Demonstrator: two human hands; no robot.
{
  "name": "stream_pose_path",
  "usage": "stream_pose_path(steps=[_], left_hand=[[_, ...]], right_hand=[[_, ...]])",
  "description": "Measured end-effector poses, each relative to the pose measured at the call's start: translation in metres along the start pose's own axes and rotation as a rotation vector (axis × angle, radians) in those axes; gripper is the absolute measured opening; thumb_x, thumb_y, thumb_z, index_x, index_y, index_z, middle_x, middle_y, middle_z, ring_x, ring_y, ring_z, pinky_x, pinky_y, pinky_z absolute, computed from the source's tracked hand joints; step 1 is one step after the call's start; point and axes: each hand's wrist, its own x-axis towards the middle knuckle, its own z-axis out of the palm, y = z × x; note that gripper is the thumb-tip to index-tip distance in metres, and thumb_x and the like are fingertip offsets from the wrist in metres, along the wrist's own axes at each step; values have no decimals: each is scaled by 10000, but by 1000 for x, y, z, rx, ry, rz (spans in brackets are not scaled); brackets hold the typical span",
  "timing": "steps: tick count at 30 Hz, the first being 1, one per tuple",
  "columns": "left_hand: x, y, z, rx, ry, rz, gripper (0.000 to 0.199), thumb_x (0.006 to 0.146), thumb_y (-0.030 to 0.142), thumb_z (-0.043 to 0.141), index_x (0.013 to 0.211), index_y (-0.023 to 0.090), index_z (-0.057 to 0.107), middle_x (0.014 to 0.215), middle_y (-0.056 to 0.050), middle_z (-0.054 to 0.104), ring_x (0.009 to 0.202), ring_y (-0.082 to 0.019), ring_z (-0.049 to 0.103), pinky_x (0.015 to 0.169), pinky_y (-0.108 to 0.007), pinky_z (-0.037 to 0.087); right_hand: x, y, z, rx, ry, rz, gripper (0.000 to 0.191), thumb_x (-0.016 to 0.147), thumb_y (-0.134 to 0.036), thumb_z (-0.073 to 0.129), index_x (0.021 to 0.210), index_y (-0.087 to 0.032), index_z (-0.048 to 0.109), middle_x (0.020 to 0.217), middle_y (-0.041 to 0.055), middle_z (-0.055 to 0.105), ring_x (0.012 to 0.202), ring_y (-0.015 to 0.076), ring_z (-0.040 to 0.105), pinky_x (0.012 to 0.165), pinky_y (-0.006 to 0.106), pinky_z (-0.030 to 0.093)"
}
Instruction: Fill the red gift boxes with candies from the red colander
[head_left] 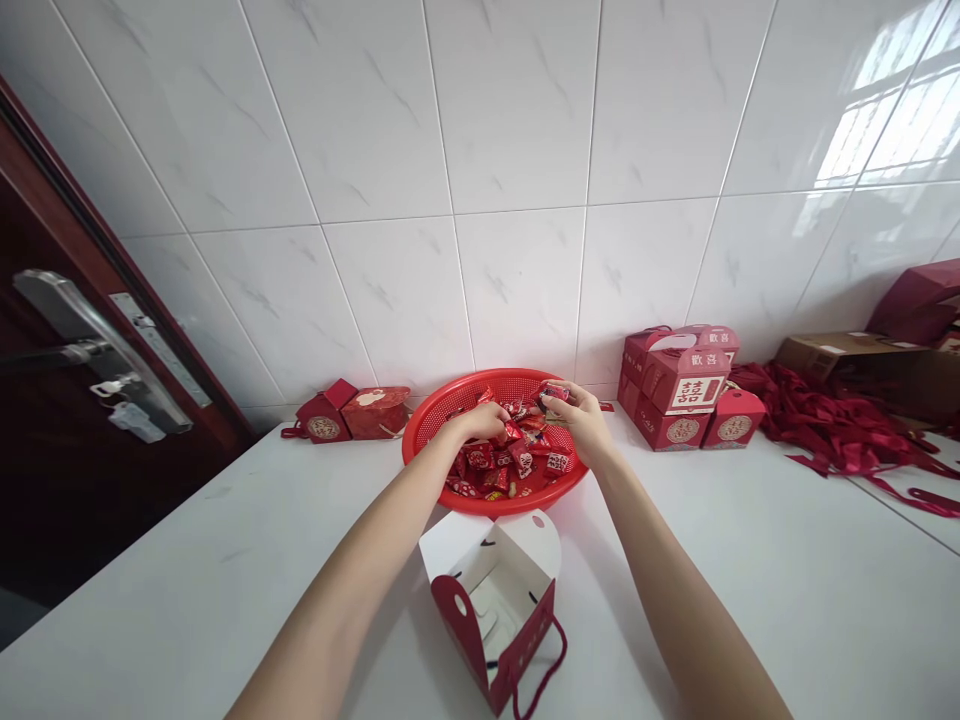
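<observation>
A round red plastic basket (421, 465) holds many small red-wrapped candies (523, 460). My left hand (484, 423) reaches over its left side, fingers curled down with the tips closed at a red-wrapped candy (513, 431). At the basket's right rim, my right hand (576, 412) is closed around a wrapped candy (553, 394) with dark and red colouring; its fingers partly cover it. In front of the basket, between my forearms, stands an open gift box (495, 600). The box is dark red outside and white inside, its flaps spread and a red cord handle hanging at its right.
Filled-out red gift boxes (679, 385) are stacked against the tiled wall at right. Beyond them lie a heap of red ribbons (817, 415) and a cardboard box (832, 350). Two small red boxes (351, 412) stand left of the basket. A dark door (67, 440) is at far left.
</observation>
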Motion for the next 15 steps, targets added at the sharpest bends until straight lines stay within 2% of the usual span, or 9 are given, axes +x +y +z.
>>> stream_pose_path(steps=[2,4,7,10,15], left_hand=[[-1,1,-1,-5,8,-6,32,734,186,744,744,174,715,645,-5,638,611,-170,577,579,-287,466],[0,2,0,-9,27,-9,136,874,282,707,932,159,716,897,-33,701,781,-187,648,705,-312,550],[8,1,1,-41,88,-9,309,978,386,612,1185,160,651,1217,-71,654,1035,-241,657,877,-413,581],[16,0,1,-77,172,-10,349,969,396,622,1224,160,646,1279,-69,633,1095,-288,640,914,-439,572],[17,-7,-4,-81,234,-27,359,970,379,626,1256,162,622,1278,-87,629,1097,-269,643,915,-450,570]], right_hand=[[1,1,-1,-8,-3,1,408,582,-386,834,924,-235,670,827,10,709,808,241,713,755,378,558],[1,1,-2,-24,-10,-2,396,598,-389,823,928,-240,664,839,7,700,832,240,711,774,383,559],[2,2,-1,-44,-11,-2,395,610,-400,813,937,-243,656,840,7,699,854,240,708,800,387,555],[2,2,-1,-30,16,16,408,595,-412,818,925,-248,643,824,0,700,817,233,705,780,378,552],[2,1,-1,-17,73,25,407,581,-425,837,891,-244,645,870,3,696,864,227,692,783,349,542]])
